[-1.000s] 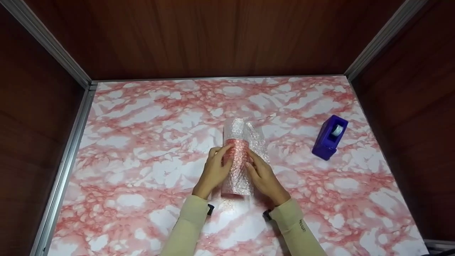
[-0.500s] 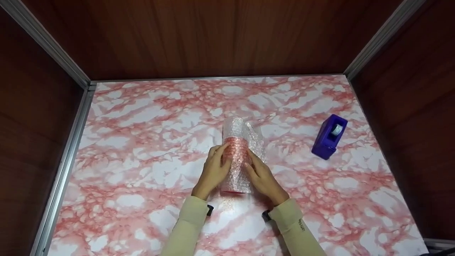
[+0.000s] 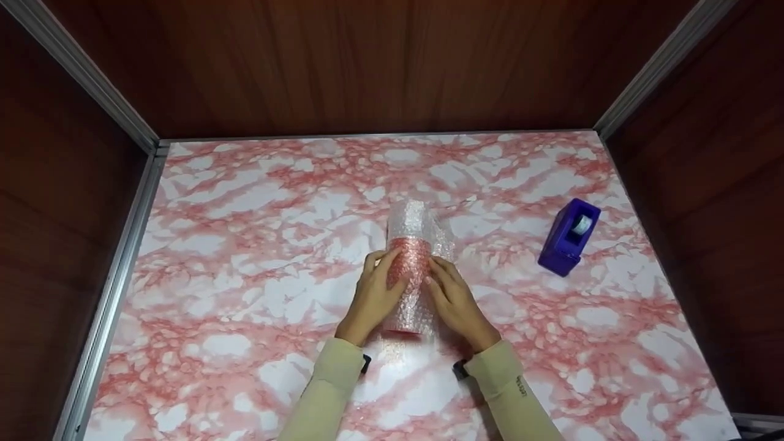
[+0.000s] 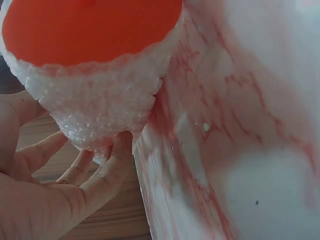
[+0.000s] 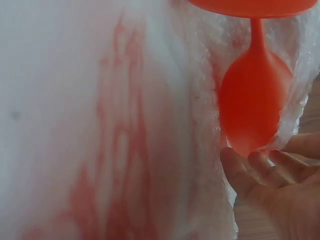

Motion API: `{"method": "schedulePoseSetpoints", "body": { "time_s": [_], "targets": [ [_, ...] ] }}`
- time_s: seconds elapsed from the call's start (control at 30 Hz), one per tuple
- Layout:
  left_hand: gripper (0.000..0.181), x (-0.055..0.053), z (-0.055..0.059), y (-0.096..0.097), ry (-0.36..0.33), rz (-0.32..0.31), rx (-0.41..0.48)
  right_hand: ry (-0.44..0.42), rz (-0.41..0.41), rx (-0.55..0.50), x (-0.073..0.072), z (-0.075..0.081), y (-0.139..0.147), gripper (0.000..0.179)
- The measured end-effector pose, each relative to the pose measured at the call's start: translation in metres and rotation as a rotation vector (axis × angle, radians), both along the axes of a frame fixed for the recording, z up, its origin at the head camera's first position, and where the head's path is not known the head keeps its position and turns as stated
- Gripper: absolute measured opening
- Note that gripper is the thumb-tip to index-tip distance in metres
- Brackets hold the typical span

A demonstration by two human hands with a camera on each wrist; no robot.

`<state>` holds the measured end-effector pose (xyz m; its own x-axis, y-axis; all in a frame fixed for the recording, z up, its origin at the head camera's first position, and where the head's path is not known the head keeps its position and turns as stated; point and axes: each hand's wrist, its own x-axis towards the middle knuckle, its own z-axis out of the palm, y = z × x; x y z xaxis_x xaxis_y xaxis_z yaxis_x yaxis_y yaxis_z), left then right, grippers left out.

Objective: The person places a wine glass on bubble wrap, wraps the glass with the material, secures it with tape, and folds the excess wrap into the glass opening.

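A red plastic goblet [image 5: 255,95] lies on its side inside clear bubble wrap [image 3: 413,306] at the table's middle. Its round base [image 4: 95,30] faces the near end of the bundle. My left hand [image 3: 373,294] grips the wrapped goblet from the left, fingers bent along its side and the thumb over the top. From the right, my right hand [image 3: 458,300] holds it the same way, its fingertips on the wrap beside the bowl. A loose flap of wrap [image 3: 444,242] spreads flat to the right, and an unfilled end of the roll extends beyond the bowl.
A purple tape dispenser [image 3: 560,245] with a roll of tape stands at the right of the red-and-white marbled table [image 3: 263,380]. Dark wooden panels [image 3: 367,67] with metal edge rails enclose the back and both sides.
The bundle has turned slightly and the loose flap on the right looks a little narrower. My right fingers have shifted slightly on the wrap. Both hands keep hold of it.
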<state>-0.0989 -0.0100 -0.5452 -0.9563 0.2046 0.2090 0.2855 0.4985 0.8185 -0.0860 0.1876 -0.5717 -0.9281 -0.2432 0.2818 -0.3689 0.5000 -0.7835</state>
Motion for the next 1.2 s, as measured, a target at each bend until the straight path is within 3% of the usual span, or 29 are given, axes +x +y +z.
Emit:
{"method": "schedulePoseSetpoints", "body": {
  "time_s": [0.13,0.3,0.77,0.97,1.2],
  "targets": [
    [0.053,-0.0004,0.0003,0.0009,0.032,0.001,-0.003,-0.071,0.023,-0.071,0.0002,0.0033,0.0028,0.048],
    [0.049,-0.0010,0.0018,0.0013,0.042,0.006,0.001,-0.109,0.035,-0.067,0.0002,0.0040,0.0036,0.050],
    [0.044,-0.0037,0.0047,-0.0017,0.002,-0.005,0.010,-0.210,-0.050,-0.043,0.0052,0.0001,0.0041,0.051],
    [0.044,-0.0034,0.0043,-0.0041,-0.048,-0.011,0.004,-0.257,-0.036,-0.149,0.0028,0.0025,0.0029,0.050],
    [0.045,-0.0031,0.0045,-0.0057,-0.030,-0.016,-0.001,-0.351,-0.011,-0.346,-0.0007,-0.0023,-0.0002,0.046]
  ]
}}
